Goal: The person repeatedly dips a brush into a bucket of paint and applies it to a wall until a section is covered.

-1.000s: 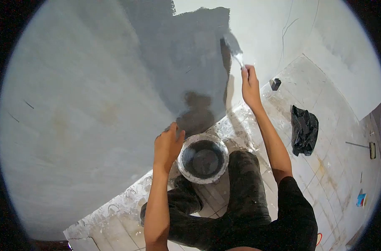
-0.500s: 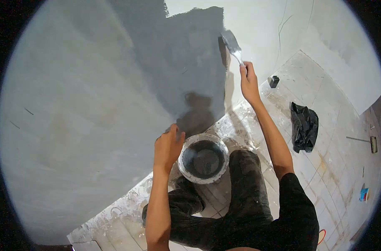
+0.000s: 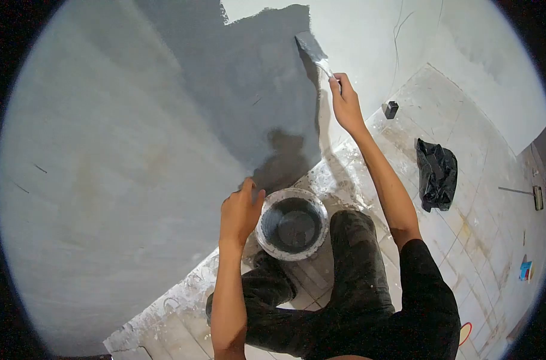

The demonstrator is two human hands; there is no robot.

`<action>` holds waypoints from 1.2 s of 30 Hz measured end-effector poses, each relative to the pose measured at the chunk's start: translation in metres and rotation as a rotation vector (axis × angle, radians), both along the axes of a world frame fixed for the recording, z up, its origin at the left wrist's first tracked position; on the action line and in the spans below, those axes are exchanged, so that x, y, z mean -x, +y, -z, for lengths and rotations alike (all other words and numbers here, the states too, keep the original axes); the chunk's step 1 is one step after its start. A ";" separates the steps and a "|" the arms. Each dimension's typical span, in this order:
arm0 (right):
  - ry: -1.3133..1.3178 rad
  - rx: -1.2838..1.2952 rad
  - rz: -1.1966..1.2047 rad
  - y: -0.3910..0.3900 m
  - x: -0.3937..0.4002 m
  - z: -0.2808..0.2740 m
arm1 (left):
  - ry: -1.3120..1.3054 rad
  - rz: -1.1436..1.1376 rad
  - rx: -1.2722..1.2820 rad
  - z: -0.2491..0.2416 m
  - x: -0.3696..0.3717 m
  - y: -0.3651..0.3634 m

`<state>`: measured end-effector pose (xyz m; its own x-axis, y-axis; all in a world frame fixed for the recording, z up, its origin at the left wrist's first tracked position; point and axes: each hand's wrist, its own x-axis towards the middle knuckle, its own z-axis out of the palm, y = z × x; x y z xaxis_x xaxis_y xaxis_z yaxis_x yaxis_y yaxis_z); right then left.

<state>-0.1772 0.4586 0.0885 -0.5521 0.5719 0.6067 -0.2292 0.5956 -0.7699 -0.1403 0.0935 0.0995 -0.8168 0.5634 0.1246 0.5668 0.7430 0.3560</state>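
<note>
My right hand (image 3: 346,103) is closed round the handle of a wide paintbrush (image 3: 312,48), its bristles coated in grey. The bristles lie against the wall (image 3: 267,72) at the right edge of a dark grey painted patch, beside bare white surface. Between my knees and the wall stands a round bucket (image 3: 293,225) with grey paint inside and a splattered rim. My left hand (image 3: 241,207) hovers just left of the bucket's rim, near the wall, with its fingers partly bent and apart. Nothing shows in it.
A crumpled black plastic bag (image 3: 437,175) lies on the tiled floor at the right, with a small black box (image 3: 391,110) near the wall's foot. Farther right are a long-handled paint roller (image 3: 537,197) and a blue-and-white container (image 3: 526,270). White splatter runs along the wall's base.
My right hand and the paintbrush have moved left and slightly up, bringing the bristles over the edge of the grey patch. My left hand has stayed nearly where it was.
</note>
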 end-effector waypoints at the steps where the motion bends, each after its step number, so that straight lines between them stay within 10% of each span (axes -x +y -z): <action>1: 0.026 -0.025 -0.012 0.001 0.003 0.000 | -0.019 0.001 -0.011 0.003 0.000 -0.001; 36: -0.240 0.139 0.015 0.000 -0.029 0.096 | -0.116 0.085 -0.019 0.003 -0.011 0.005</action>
